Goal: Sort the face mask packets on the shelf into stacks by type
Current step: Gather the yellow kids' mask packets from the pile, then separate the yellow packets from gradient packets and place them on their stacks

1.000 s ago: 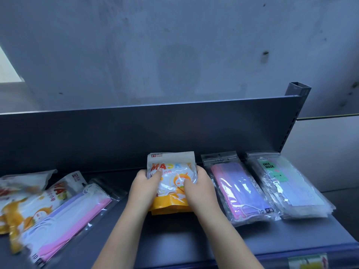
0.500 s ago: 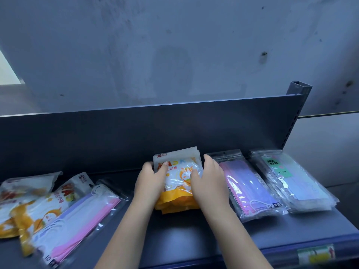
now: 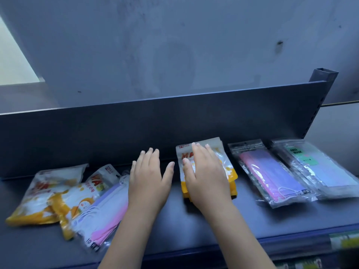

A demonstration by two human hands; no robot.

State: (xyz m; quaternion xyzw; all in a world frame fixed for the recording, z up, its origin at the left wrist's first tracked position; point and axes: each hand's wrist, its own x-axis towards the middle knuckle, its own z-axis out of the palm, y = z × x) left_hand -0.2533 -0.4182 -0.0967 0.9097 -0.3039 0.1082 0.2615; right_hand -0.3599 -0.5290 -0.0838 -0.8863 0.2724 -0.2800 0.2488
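Note:
A small stack of orange-and-white mask packets [image 3: 230, 171] lies mid-shelf; my right hand [image 3: 204, 175] rests flat on top of it with straight fingers. My left hand [image 3: 149, 177] hovers open just left of that stack, touching no packet. To the right lie a clear packet of pink-purple masks [image 3: 272, 175] and a clear stack with a green label [image 3: 318, 169]. At the left, two orange-and-white packets [image 3: 46, 193] [image 3: 81, 197] and a clear pink-purple packet [image 3: 101, 214] lie overlapping, partly hidden by my left forearm.
The dark shelf [image 3: 213, 230] has an upright back panel [image 3: 155, 123] and a front lip with price labels [image 3: 343, 239]. A slotted post [image 3: 320, 90] stands at the right end. A grey wall rises behind.
Both hands gripped the sides of the orange stack earlier. Now my left hand has let go and moved left, and my right hand lies flat on top.

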